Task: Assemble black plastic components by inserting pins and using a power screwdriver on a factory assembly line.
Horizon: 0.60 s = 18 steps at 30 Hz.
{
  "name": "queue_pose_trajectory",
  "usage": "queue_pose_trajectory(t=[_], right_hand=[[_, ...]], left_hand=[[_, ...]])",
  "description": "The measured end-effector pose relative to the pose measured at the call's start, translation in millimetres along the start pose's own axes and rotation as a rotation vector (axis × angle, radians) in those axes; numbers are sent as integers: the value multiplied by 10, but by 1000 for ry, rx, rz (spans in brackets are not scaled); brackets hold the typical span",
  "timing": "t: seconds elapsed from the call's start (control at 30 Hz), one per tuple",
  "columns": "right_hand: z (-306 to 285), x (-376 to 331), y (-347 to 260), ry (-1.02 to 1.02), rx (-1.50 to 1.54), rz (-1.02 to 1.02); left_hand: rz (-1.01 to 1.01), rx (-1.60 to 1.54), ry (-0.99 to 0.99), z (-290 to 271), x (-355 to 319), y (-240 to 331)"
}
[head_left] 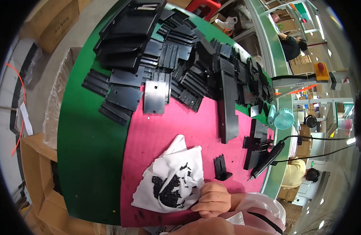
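Curling at white cloth (pixel 149 194), one of hands (pixel 213 198) hides palm; other unclear.

Bright, even indoor light washes over the green counter (pixel 90 176) and its pink mat (pixel 161 129), leaving shadows faint and soft. Pale glare sits on a flat black plate (pixel 155 100), while the darkest of the black stacks (pixel 125 43) lose most of their detail. The white cloth (pixel 147 188) stays bright yet keeps its folds, and the hand (pixel 213 199) at its edge reads clearly. At right, lamps (pixel 351 141) burn out to white (one near the rim flares hard). The fisheye view bows the counter's long edges; black swallows the corners, and distant people (pixel 295 172) appear small and soft.
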State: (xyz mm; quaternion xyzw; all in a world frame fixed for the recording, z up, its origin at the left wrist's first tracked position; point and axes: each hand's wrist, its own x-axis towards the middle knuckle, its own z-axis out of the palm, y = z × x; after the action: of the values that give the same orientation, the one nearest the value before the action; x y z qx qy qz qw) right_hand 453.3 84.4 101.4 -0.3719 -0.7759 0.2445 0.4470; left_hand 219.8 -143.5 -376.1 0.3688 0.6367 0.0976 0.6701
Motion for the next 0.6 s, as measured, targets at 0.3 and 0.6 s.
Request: queue_pose_trajectory(t=[0.3, 0.6], right_hand=[[95, 32, -154, 38, -50, -169], [258, 40, -196, 104, -165, -502]], left_hand=[[224, 169, -23, -312, 661, 541], [238, 449, 11, -1102, 12, -5]])
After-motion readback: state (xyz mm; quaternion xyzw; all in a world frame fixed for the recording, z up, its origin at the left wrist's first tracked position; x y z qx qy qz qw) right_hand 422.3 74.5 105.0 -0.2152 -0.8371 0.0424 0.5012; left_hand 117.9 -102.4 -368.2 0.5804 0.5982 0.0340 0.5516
